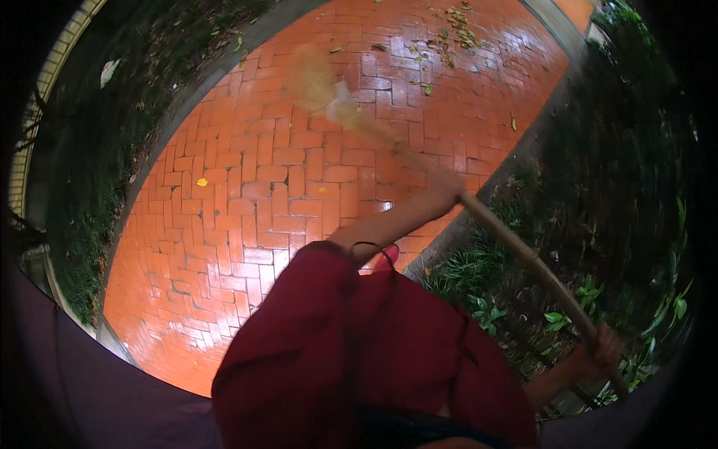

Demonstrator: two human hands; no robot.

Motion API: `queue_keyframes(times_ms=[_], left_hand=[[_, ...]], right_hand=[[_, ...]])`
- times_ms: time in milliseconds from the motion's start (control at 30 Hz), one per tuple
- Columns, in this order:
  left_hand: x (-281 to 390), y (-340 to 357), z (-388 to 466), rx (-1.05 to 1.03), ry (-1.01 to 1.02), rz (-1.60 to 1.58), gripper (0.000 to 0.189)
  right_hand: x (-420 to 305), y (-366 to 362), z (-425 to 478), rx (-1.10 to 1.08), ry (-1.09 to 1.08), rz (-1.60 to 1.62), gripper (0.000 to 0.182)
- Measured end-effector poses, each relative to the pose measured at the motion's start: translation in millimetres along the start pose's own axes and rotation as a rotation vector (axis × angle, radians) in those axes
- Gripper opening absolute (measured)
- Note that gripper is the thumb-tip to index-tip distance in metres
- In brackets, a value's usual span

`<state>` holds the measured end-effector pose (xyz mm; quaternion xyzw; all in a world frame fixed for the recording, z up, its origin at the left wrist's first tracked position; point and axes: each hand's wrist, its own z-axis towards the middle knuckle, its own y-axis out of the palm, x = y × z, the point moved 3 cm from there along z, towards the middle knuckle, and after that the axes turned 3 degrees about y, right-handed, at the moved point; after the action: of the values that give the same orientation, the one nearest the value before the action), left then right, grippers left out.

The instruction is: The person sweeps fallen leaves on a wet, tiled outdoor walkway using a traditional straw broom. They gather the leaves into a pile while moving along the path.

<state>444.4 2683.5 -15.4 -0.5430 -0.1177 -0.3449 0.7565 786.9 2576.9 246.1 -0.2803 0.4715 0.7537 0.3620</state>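
Note:
A long-handled broom slants across the view, its wooden handle point(516, 242) running from the lower right up to blurred straw bristles point(314, 81) over the brick path point(258, 168). Around the middle of the handle my left hand point(446, 188) is closed, with the forearm reaching out from a dark red garment. My right hand point(603, 351) grips the handle near its upper end, at the lower right over the plants. A whitish wrap shows where the bristles meet the handle. Past the bristles, fallen leaves point(463, 31) lie scattered on the wet path.
Grey stone kerbs point(507, 163) edge the path on both sides. Low grass and leafy plants point(477, 264) grow along the right; a dark planted bed point(146, 67) with leaf litter lies left. Single yellow leaves point(202, 182) dot the bricks. A pale wall or railing curves at far left.

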Motion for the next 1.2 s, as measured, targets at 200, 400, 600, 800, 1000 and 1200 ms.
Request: queue_keyframes(times_ms=[200,400,600,800,1000,1200], left_hand=[[-11,-24,-164,-0.403,-0.171,0.150,0.016],[7,42,-228,-0.451,-0.309,-0.005,0.009],[119,125,-54,-0.516,0.019,-0.132,0.011],[97,184,108,-0.273,0.039,-0.023,0.019],[85,118,126,-0.228,-0.031,0.052,0.021],[18,51,-12,0.039,-0.152,0.101,0.011]], right_hand=[[83,5,60,-0.222,0.386,0.183,0.024],[137,13,77,-0.309,0.537,0.222,0.022],[-91,-112,70,0.121,0.167,-0.301,0.026],[-107,-112,30,0.153,-0.096,0.717,0.028],[-84,-98,27,-0.096,-0.174,-0.175,0.021],[15,-100,63,0.008,-0.026,0.052,0.021]])
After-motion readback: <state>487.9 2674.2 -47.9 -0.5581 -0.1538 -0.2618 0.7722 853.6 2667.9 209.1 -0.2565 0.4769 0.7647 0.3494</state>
